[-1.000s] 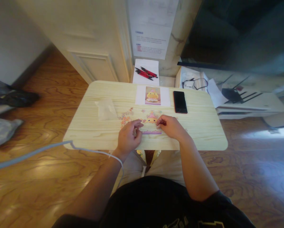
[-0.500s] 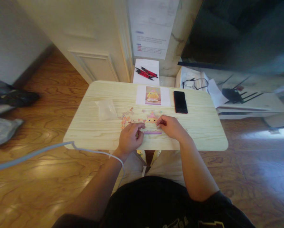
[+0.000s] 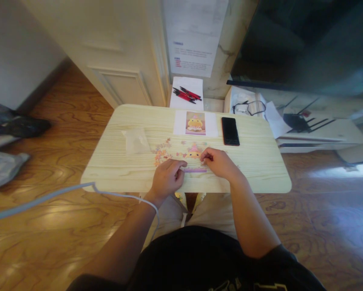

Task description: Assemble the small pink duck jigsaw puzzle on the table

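A partly assembled jigsaw puzzle [image 3: 193, 153] lies on the pale table, showing a yellow face under a pink hat. A purple strip of joined pieces [image 3: 195, 170] runs along its lower side. My right hand [image 3: 219, 162] is pinched at the puzzle's right side around a small pale puzzle piece, mostly covered by the fingertips. On the other side, my left hand [image 3: 168, 176] rests curled at the strip's left end, index finger and thumb drawn together; whatever they hold is hidden. Loose puzzle pieces [image 3: 161, 154] are scattered just beyond my left hand.
A printed sheet [image 3: 212, 123] with the yellow figure lies behind the puzzle, beside a black phone [image 3: 230, 131]. A clear plastic bag [image 3: 137, 141] is at the left of the table [image 3: 108, 169]. Red pens [image 3: 186, 95] lie beyond; a grey cable [image 3: 117, 193] crosses my left wrist.
My left hand's fingers have drawn closer together and shifted slightly right, toward the puzzle. The right hand keeps its pinch in almost the same place.
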